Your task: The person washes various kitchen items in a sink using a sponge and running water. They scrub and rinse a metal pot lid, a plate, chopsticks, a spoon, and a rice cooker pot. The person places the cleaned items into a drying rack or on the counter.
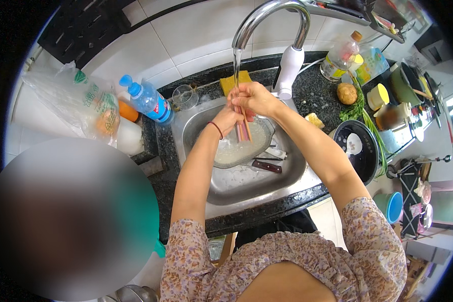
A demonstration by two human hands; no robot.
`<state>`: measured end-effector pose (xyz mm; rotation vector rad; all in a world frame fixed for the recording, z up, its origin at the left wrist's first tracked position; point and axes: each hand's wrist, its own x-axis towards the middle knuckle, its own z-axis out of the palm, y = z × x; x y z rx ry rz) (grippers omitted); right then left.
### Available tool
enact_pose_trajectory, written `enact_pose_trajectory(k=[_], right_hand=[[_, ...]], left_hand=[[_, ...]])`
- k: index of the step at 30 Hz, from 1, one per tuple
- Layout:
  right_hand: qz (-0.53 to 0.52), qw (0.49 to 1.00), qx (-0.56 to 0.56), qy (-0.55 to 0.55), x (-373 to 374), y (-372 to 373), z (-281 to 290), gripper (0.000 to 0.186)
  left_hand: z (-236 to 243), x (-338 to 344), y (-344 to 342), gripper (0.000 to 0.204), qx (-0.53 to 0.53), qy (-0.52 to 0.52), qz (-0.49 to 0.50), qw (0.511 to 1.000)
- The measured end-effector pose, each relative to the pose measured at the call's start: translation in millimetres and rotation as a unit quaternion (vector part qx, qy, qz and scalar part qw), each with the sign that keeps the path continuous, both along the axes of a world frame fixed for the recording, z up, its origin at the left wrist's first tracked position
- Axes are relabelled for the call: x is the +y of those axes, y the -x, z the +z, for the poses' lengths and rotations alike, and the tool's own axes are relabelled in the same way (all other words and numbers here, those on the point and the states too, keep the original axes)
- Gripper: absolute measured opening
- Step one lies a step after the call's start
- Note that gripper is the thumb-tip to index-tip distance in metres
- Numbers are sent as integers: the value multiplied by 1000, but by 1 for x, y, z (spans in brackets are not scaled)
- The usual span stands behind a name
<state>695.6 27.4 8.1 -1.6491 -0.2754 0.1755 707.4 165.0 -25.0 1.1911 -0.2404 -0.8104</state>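
Note:
Under the running faucet [237, 38], both my hands are closed round a bundle of chopsticks [244, 132], with wooden and pinkish ends slanting down. My left hand [225, 121] grips it from the left, and my right hand [255, 98] wraps its upper part; the fingers partly hide it. Beneath sits a clear bowl [230, 164] of cloudy water in the metal sink [221, 196]. A knife with a brown handle [268, 166] lies beside the bowl, near a small white item [277, 153] I cannot make out.
A yellow sponge [228, 83], a glass [185, 96] and a blue bottle [155, 106] stand behind and left of the sink. To the right are a black pot [371, 173], a potato [347, 93] and leafy greens [355, 112]. A blurred patch covers the lower left.

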Motion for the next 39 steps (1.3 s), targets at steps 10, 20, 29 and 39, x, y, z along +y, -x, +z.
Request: enact_pose_trajectory(k=[10,20,29,39], right_hand=[[-8,996,21,-82,13,10,32,13],[-57,993,-84,59,10,-3,24,10],[-36,999,13,-32,3,12,34,10],[-99,982,-132,96,5,10,31,16]], left_hand=[[6,-2,-7,29,-23,-3,59,998],[3,7,-4,18,-21,-44,6,999],[-2,3,-8,18,-19,-24,-26,999],[-1,-5,-8,41,-2,-16,18,1000]])
